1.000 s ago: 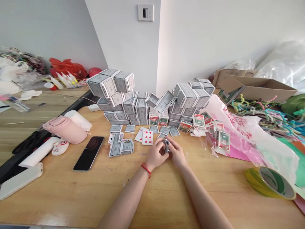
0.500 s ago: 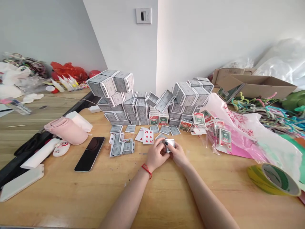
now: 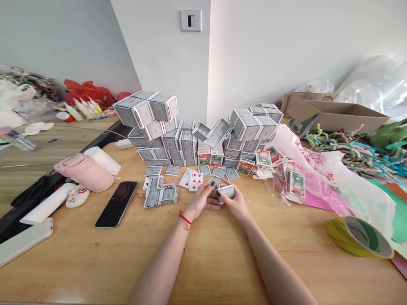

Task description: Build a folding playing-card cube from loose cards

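Note:
My right hand point(image 3: 233, 202) grips a small deck of grey-backed playing cards point(image 3: 227, 191) just above the wooden table point(image 3: 203, 258). My left hand point(image 3: 201, 200), with a red string at the wrist, pinches the deck's left end. Just beyond my fingers lie loose cards, some face up with red hearts point(image 3: 194, 179) and some face down. Behind them rises a wall of stacked grey card packs point(image 3: 178, 140), with taller piles at the left point(image 3: 144, 111) and right point(image 3: 252, 125).
A black phone point(image 3: 117, 203), a pink bottle point(image 3: 83, 172) and white objects lie at the left. Pink plastic bags with boxed decks point(image 3: 295, 184) spread at the right, near a yellow-green tape roll point(image 3: 361, 237), a cardboard box point(image 3: 337, 115) and coloured pipe cleaners.
Both hands have shifted slightly away from me toward the loose cards. The deck has turned from edge-on to show its grey back, and my left fingers have loosened to a pinch.

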{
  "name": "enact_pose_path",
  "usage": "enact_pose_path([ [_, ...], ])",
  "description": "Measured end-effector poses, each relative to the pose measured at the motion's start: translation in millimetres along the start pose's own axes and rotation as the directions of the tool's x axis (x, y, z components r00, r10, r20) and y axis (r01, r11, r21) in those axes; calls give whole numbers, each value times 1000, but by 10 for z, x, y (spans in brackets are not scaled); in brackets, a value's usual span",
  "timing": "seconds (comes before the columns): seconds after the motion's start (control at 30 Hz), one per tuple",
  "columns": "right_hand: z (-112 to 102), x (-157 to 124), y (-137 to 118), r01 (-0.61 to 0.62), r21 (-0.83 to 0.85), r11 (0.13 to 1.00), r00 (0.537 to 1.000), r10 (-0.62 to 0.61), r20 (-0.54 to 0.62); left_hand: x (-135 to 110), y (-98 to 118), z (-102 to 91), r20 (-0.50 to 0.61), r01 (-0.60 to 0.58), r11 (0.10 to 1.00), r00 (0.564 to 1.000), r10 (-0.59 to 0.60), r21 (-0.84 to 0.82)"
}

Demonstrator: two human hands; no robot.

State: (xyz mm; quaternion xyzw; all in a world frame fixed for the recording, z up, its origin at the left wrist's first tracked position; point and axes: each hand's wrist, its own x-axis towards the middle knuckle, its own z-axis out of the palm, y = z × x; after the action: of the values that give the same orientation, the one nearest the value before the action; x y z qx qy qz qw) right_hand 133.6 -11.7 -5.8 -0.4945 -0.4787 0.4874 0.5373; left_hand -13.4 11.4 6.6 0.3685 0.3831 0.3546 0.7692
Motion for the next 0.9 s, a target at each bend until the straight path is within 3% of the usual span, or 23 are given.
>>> enact_pose_path([
  [0.1,6,-13,11,52,-72,996,998,-50,42,-31,44,-82,192,94,993,978,-79,-71],
  [0.2,0,-4,34,98,-109,989,994,-91,64,-39,44,-159,259,119,988,962,-89,-101],
  [0.3,-8,19,77,120,-100,988,992,-115,57,-25,33,-186,247,101,987,967,-68,-124],
  [0.5,-33,85,162,46,-56,997,993,-52,-108,-6,33,-131,196,-42,994,979,61,-102],
  [0.67,-62,110,135,-83,248,965,994,96,-42,18,7,-94,126,-119,993,985,118,-7],
  [0.9,-34,68,48,-89,405,910,995,99,-3,40,-43,-40,122,-194,969,977,176,155],
])
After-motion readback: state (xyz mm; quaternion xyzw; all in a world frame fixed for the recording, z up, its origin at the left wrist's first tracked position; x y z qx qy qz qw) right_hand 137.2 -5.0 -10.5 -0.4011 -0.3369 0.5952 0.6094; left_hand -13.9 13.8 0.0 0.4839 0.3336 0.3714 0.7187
